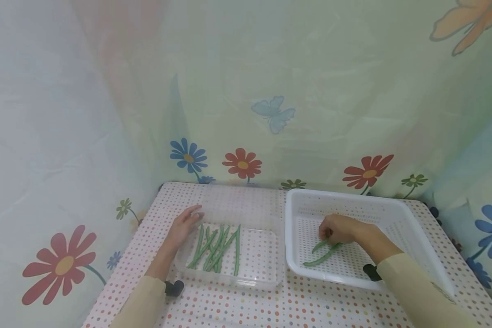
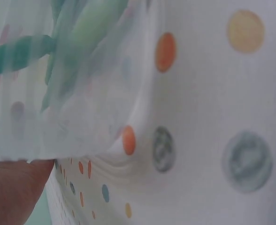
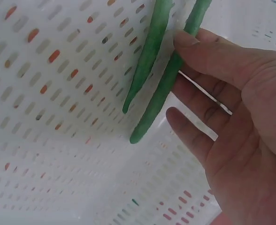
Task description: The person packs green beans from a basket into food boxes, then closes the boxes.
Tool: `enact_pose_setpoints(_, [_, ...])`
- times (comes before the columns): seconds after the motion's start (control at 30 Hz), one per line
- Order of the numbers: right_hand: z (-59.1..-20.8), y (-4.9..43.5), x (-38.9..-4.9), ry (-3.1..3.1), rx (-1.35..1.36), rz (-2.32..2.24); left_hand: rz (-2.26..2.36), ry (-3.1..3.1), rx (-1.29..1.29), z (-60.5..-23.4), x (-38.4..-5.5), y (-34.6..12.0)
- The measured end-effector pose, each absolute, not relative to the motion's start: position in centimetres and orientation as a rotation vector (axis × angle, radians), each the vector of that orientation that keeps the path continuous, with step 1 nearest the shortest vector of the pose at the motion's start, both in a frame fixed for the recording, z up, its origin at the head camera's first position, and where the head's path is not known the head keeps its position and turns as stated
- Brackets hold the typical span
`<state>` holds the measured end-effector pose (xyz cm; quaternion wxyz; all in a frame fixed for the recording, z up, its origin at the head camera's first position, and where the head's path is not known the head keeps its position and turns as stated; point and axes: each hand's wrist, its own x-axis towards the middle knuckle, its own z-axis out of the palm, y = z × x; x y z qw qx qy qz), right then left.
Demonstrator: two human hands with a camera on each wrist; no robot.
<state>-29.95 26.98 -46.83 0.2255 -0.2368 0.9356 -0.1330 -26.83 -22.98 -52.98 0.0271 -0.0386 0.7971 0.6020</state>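
My right hand is inside the white perforated basket. Between thumb and fingers it pinches a green bean, plain in the right wrist view. Another green bean lies beside that one, over the basket's slotted floor. To the left, a clear plastic container holds several green beans, most of them crossing one another. My left hand is at the container's left side, its fingers extended by the rim. Only part of the left hand shows in the left wrist view, below the container wall.
A dotted cloth covers the table. The container's clear lid stands open behind it. A curtain with flowers and butterflies hangs behind the table and along its sides.
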Motion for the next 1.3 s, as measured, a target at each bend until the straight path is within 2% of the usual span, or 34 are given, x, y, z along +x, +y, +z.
enact_pose_setpoints(0.43, [-44.9,27.3,-31.0,2.656,-1.035,-0.503,1.828,2.477,-0.152,-53.2,-27.0,-23.4])
enact_pose_setpoints(0.97, [-41.1,23.2,-29.5,2.877,-1.245,-0.459,1.874,2.461,-0.085,-53.1,-26.8,-23.1])
enact_pose_setpoints(1.3, [-40.4,20.3,-29.2,2.918,-1.618,-0.487,1.855,2.443,-0.119,-52.6,-26.7,-22.9])
